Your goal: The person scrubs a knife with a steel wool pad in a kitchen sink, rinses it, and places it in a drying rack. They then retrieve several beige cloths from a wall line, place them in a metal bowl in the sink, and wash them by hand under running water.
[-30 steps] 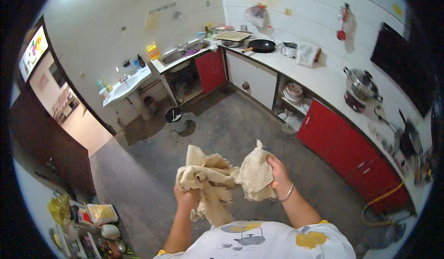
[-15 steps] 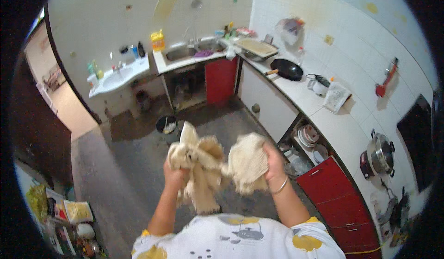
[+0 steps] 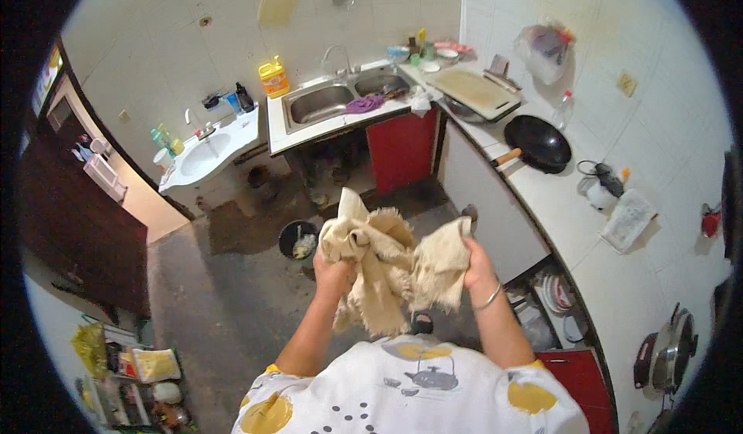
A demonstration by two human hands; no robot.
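Both my hands hold a beige, frayed-edged cloth (image 3: 377, 279) in front of my body, above the floor. My left hand (image 3: 334, 270) is closed round a bunched, twisted part of it, and several folds hang down from there. At the other end my right hand (image 3: 479, 267), with a bracelet on the wrist, grips a flatter, gathered piece (image 3: 441, 267) of the cloth. Between the hands the two parts meet; whether it is one cloth or two I cannot tell. My left fingertips are partly hidden behind the folds.
Beyond my hands a black bucket (image 3: 299, 240) stands on the floor. At the back is a double sink (image 3: 319, 110) with a purple cloth (image 3: 364, 105), left of it a washbasin (image 3: 203, 155). A black wok (image 3: 539, 144) and a cutting board (image 3: 474, 92) lie on the right counter (image 3: 576, 240).
My view has turned and moved nearer the sink, so the room shifts in the picture. The cloth stays in both hands, and its right-hand part hangs a little differently.
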